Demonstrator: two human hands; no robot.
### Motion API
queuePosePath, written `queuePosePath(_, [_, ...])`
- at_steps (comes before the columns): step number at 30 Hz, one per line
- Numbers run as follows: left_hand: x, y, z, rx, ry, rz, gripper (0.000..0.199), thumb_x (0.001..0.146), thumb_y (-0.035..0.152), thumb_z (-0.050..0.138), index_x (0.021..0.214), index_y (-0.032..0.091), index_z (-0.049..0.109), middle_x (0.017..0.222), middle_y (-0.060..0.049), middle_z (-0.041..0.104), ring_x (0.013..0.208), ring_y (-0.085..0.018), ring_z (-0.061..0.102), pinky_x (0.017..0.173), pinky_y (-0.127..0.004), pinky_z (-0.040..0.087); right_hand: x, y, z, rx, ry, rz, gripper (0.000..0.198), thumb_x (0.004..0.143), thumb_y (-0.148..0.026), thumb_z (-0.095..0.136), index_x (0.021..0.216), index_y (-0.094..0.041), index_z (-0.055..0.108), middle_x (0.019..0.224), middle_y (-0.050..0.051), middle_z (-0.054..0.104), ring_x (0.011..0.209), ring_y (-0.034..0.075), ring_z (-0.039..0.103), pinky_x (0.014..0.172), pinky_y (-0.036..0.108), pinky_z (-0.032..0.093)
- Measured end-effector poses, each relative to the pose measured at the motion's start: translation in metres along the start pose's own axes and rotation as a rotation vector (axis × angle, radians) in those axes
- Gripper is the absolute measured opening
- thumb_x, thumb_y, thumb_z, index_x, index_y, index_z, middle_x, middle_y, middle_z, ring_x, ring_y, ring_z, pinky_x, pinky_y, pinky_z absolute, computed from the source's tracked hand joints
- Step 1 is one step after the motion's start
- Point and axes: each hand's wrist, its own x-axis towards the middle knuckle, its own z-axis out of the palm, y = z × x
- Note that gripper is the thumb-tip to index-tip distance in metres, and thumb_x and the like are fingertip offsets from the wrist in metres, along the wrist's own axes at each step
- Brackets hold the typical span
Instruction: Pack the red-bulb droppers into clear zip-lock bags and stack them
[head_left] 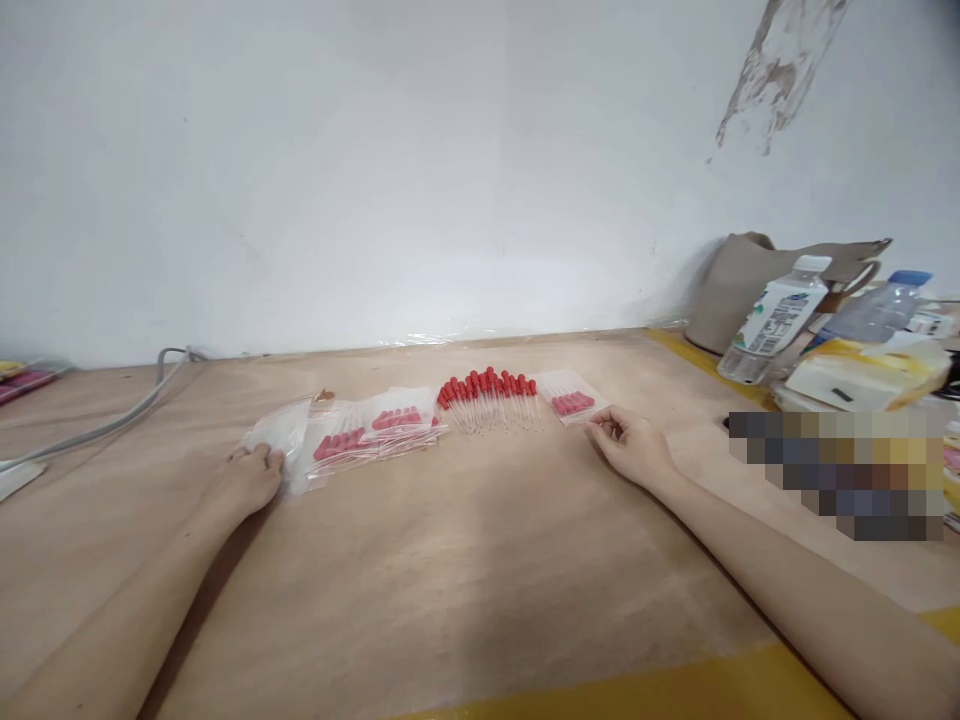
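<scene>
My left hand (pixel 251 480) rests at the left on a stack of clear plastic zip bags (pixel 294 430), its fingers curled over their near edge. Beside that stack lie filled zip bags (pixel 352 440), overlapping, with red-bulbed droppers showing through. In the middle, a fanned row of loose droppers (pixel 487 392) lies with red rubber bulbs pointing away from me and thin clear tips toward me. My right hand (pixel 626 443) pinches the near right corner of another zip bag (pixel 571 395), which holds several droppers and lies flat on the table.
Brown paper covers the table (pixel 420 580), with yellow tape along its edges. A grey cable (pixel 135 405) runs along the left. At the right stand a beige bag (pixel 731 290), a clear bottle (pixel 776 320), a blue-capped bottle (pixel 874 310) and a tissue pack (pixel 862 375). A white wall rises behind.
</scene>
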Motion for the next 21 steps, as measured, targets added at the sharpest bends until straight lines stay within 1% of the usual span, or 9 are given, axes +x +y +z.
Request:
queuePosePath(3, [0.002, 0.003, -0.007, 0.057, 0.059, -0.046, 0.041, 0.084, 0.044, 0.032, 0.055, 0.017, 0.042, 0.065, -0.012, 0.058, 0.093, -0.045, 0.058, 0.07, -0.06, 0.04, -0.002, 0.001, 0.0, -0.013, 0.013, 0.009, 0.016, 0.074, -0.034, 0.051, 0.076, -0.022, 0.062, 0.062, -0.001, 0.06, 0.052, 0.012, 0.05, 0.052, 0.023, 0.035])
queuePosePath(5, [0.002, 0.014, -0.019, 0.078, 0.119, -0.022, 0.04, 0.087, 0.041, 0.03, 0.065, 0.015, 0.05, 0.083, -0.015, 0.062, 0.107, -0.045, 0.049, 0.08, -0.062, 0.037, -0.001, -0.001, 0.0, -0.018, 0.037, 0.023, 0.016, 0.074, -0.033, 0.051, 0.077, -0.022, 0.062, 0.064, -0.001, 0.06, 0.053, 0.012, 0.05, 0.053, 0.023, 0.035])
queuePosePath(7, [0.0, 0.035, -0.032, 0.078, 0.184, 0.053, 0.038, 0.09, 0.038, 0.027, 0.089, 0.013, 0.056, 0.112, -0.015, 0.056, 0.124, -0.041, 0.033, 0.094, -0.061, 0.028, 0.003, -0.005, 0.001, -0.029, 0.073, 0.023, 0.017, 0.075, -0.033, 0.051, 0.079, -0.022, 0.063, 0.068, 0.0, 0.062, 0.056, 0.013, 0.052, 0.055, 0.024, 0.036])
queuePosePath(9, [-0.008, 0.065, -0.039, 0.047, 0.211, 0.174, 0.04, 0.093, 0.037, 0.024, 0.111, 0.014, 0.051, 0.131, -0.011, 0.044, 0.13, -0.032, 0.027, 0.105, -0.049, 0.024, 0.01, -0.012, 0.004, -0.049, 0.089, -0.01, 0.018, 0.076, -0.033, 0.05, 0.079, -0.022, 0.064, 0.076, 0.002, 0.064, 0.064, 0.014, 0.055, 0.059, 0.024, 0.038])
queuePosePath(10, [-0.015, 0.081, -0.04, 0.014, 0.175, 0.284, 0.041, 0.093, 0.037, 0.024, 0.12, 0.014, 0.046, 0.137, -0.009, 0.039, 0.129, -0.027, 0.03, 0.107, -0.043, 0.026, 0.015, -0.016, 0.006, -0.065, 0.079, -0.027, 0.019, 0.076, -0.033, 0.05, 0.078, -0.022, 0.065, 0.08, 0.003, 0.065, 0.068, 0.015, 0.056, 0.061, 0.025, 0.039])
queuePosePath(12, [-0.035, 0.115, -0.034, -0.027, 0.035, 0.51, 0.04, 0.093, 0.04, 0.029, 0.123, 0.021, 0.048, 0.136, -0.002, 0.042, 0.127, -0.021, 0.035, 0.107, -0.037, 0.029, 0.027, -0.027, 0.012, -0.103, 0.013, -0.03, 0.021, 0.077, -0.033, 0.05, 0.075, -0.022, 0.067, 0.083, 0.005, 0.065, 0.073, 0.017, 0.058, 0.064, 0.026, 0.039])
queuePosePath(14, [-0.058, 0.142, -0.022, -0.029, -0.213, 0.703, 0.041, 0.093, 0.039, 0.035, 0.13, 0.023, 0.043, 0.141, -0.004, 0.035, 0.131, -0.025, 0.028, 0.108, -0.045, 0.024, 0.04, -0.039, 0.02, -0.142, -0.064, 0.032, 0.02, 0.076, -0.033, 0.05, 0.076, -0.021, 0.067, 0.083, 0.006, 0.066, 0.077, 0.02, 0.059, 0.065, 0.028, 0.04])
queuePosePath(17, [-0.087, 0.162, -0.002, -0.076, -0.438, 0.752, 0.045, 0.095, 0.038, 0.033, 0.138, 0.027, 0.03, 0.145, -0.003, 0.027, 0.132, -0.024, 0.026, 0.106, -0.045, 0.028, 0.057, -0.053, 0.034, -0.169, -0.13, 0.166, 0.02, 0.076, -0.031, 0.051, 0.087, -0.021, 0.063, 0.092, 0.008, 0.066, 0.089, 0.024, 0.059, 0.071, 0.031, 0.042])
queuePosePath(21, [-0.098, 0.163, 0.012, -0.12, -0.493, 0.729, 0.046, 0.094, 0.041, 0.036, 0.137, 0.029, 0.031, 0.144, -0.003, 0.028, 0.132, -0.023, 0.027, 0.106, -0.046, 0.026, 0.07, -0.065, 0.049, -0.175, -0.174, 0.25, 0.032, 0.072, -0.026, 0.055, 0.102, -0.016, 0.055, 0.1, 0.016, 0.062, 0.096, 0.03, 0.058, 0.076, 0.04, 0.042])
